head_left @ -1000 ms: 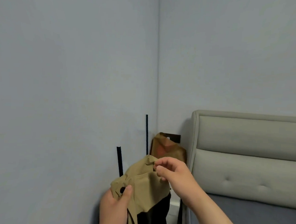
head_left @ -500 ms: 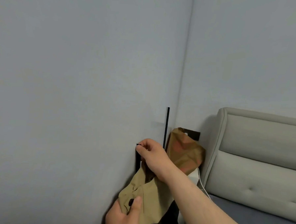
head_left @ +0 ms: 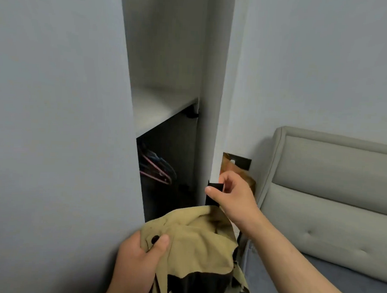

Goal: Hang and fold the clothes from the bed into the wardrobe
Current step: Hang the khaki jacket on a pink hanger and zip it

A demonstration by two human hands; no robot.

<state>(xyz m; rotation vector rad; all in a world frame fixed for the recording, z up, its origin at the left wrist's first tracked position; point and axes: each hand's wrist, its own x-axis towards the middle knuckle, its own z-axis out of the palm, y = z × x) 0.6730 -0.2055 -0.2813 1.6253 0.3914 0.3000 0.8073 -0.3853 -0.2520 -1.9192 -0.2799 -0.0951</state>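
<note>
My left hand [head_left: 137, 262] grips a khaki garment [head_left: 196, 243] with a black button, bunched low in the middle; dark fabric hangs under it. My right hand [head_left: 232, 195] pinches the black handle [head_left: 214, 187] on the edge of the wardrobe door [head_left: 215, 102], which stands swung out towards me. The wardrobe [head_left: 169, 78] is open: a white shelf [head_left: 158, 108] sits above a dark hanging space with several pink and blue hangers [head_left: 157, 169].
The closed left wardrobe door [head_left: 55, 116] fills the left side. A grey padded headboard [head_left: 334, 187] and the blue bed [head_left: 329, 272] lie at the right. A brown paper bag [head_left: 238, 171] stands between wardrobe and headboard.
My right hand took the black handle and pulled the right wardrobe door open, showing the shelf and hangers. My left hand kept hold of the khaki garment.
</note>
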